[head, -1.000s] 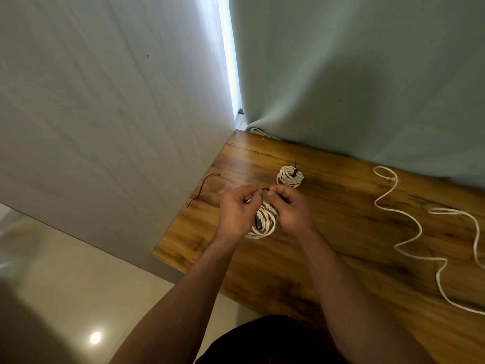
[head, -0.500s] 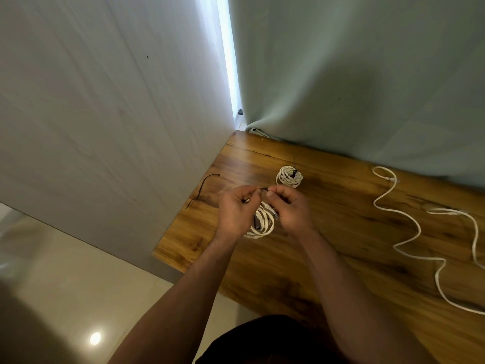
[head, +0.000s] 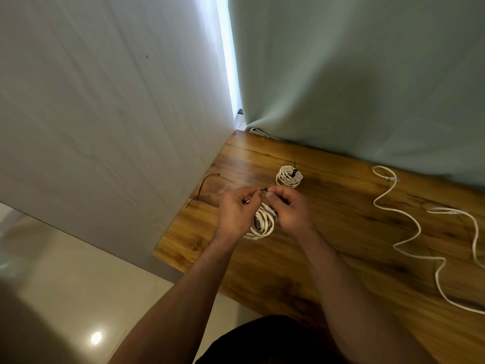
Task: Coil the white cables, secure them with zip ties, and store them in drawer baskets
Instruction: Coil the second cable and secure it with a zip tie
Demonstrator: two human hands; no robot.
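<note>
Wood-grain table [head: 328,258] is carrying the whole job, and over its left end both hands are working close together, knuckles nearly touching. The left hand [head: 233,214] is pinching one end of a black zip tie [head: 263,190] between thumb and curled fingers. The right hand [head: 290,210] is pinching the tie from the opposite side, so the two ends are meeting just above the gap between the hands. Between and below the hands a coiled white cable [head: 263,224] is hanging, with the dark strap of the tie passing around its loops. The palms are hiding part of this coil, so I cannot tell whether it is resting on the table or being held clear of it. Behind the hands, toward the curtain, a second coil [head: 288,177] is sitting on the table, its own black tie [head: 294,170] cinched around it and the tail sticking up. A spare zip tie [head: 202,189] is lying loose near the table's left edge, apart from both coils. Well off to the right a loose white cable [head: 419,228] is snaking across the wood, uncoiled, and another white stretch [head: 451,212] is lying beside it, running out of view. A pale green curtain [head: 367,74] is hanging along the table's far side, a grey wall panel [head: 105,114] is standing to the left, and glossy floor tiles [head: 78,285] are showing below.
</note>
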